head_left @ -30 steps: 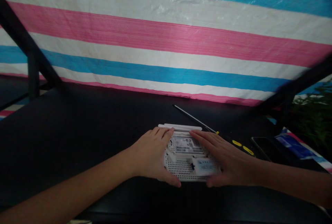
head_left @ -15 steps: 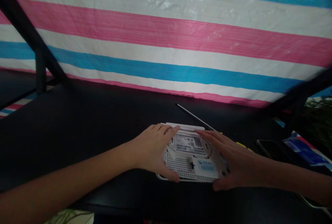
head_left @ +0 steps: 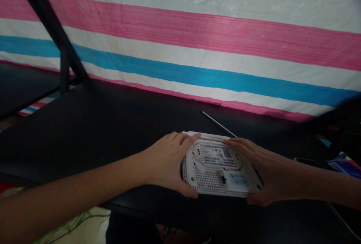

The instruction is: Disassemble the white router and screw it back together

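Between my two hands is a white router (head_left: 210,182), its perforated back facing up. It carries a printed label with a QR code and barcodes, plus a smaller pale blue sticker. My left hand (head_left: 176,165) wraps the left side, thumb at the near edge and fingers at the far edge. On the other side, my right hand (head_left: 258,172) grips the right edge the same way. Just beyond the router lies a thin light rod (head_left: 218,124) with a dark tip; its near end is hidden behind the router and my right hand.
The black table (head_left: 135,112) runs back to a striped plastic sheet (head_left: 180,29). A dark frame bar (head_left: 53,22) slants at left. Toward the right lie a dark flat object (head_left: 307,161), partly behind my forearm, and a blue packet (head_left: 345,165).
The view has turned left, so things sit farther right. A white rim that showed below the router's near edge is now out of sight. Both hands keep their grip.
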### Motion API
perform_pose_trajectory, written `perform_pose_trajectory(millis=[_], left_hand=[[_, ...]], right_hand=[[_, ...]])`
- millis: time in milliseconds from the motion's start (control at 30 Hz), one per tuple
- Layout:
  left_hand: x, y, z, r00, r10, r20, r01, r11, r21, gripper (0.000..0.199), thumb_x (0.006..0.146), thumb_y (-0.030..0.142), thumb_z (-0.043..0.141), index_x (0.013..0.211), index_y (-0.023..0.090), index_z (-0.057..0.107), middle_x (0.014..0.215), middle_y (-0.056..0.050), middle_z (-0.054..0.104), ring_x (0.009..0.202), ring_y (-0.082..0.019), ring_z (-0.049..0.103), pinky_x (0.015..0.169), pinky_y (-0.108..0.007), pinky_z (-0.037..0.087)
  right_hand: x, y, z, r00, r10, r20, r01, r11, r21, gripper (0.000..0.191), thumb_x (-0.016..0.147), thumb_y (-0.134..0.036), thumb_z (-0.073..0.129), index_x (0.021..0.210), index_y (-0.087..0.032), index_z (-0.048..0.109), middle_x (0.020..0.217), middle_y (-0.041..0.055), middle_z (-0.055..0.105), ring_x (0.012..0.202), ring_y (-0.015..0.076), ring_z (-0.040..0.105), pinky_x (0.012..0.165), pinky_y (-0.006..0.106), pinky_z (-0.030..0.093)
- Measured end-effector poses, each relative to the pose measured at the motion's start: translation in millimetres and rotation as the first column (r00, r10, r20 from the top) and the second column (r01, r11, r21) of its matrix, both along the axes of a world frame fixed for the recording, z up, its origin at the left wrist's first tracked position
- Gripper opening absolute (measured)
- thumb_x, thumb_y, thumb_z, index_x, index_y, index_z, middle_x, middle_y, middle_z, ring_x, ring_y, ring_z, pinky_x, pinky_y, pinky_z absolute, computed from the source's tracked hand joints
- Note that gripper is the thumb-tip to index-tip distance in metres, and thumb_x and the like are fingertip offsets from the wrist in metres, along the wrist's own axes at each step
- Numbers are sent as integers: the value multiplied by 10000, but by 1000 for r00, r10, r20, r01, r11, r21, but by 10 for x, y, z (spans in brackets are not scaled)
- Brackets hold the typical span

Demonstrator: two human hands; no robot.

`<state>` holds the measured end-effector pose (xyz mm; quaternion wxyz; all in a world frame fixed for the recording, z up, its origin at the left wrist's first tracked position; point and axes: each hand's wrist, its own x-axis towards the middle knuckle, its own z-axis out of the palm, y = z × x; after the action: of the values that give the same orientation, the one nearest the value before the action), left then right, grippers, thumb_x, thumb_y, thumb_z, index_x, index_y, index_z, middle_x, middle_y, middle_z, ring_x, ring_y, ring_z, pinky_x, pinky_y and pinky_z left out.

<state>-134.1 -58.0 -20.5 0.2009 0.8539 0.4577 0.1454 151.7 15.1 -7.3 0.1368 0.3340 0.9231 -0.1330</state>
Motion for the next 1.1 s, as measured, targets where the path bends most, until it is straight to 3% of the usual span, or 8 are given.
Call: perform_pose_trajectory(millis=[167,333,567,833,1100], left_hand=[[65,-65,-70,999,39,18,-39,999,-5,1187,530,605,767,1447,83,224,1387,-205,427,1233,-330,433,1046,-448,350],[3,-25,-88,1000,10,-3,-10,998,-56,1203,541,604,761,1460,95,175,1425,-207,385,1257,-330,417,1054,-452,344],[-37,64,-59,999,-16,-35,13,998,-69,1263,540,657,736,1480,138,73,1420,-208,392,1253,-349,437,1023,-472,372],[-48,60,-56,997,-16,-80,10,997,-77,1253,541,687,715,1476,127,97,1461,-212,345,1281,-348,408,1037,-479,349],[-44,96,-42,994,-45,-95,42,999,-33,1249,545,734,674,1468,83,140,1396,-224,424,1244,-348,445,1030,-473,346]], right_hand=[[27,44,-36,999,33,14,-33,999,-17,1131,537,-515,717,1450,-66,224,1457,205,245,1347,378,272,1100,533,301],[-65,-26,43,991,-42,127,51,996,-70,1182,523,-537,727,1456,-27,212,1472,210,230,1356,381,258,1117,540,264],[-35,-45,48,998,-49,33,50,998,-41,1165,502,-554,752,1441,-46,285,1448,224,282,1322,408,315,1091,565,298],[-85,-28,69,994,-76,79,81,995,-60,1213,487,-604,756,1450,-50,267,1467,201,258,1340,393,292,1111,548,278],[-64,-70,51,992,-126,21,127,990,-57,1204,467,-559,780,1449,-78,276,1455,191,288,1325,382,325,1099,520,320]])
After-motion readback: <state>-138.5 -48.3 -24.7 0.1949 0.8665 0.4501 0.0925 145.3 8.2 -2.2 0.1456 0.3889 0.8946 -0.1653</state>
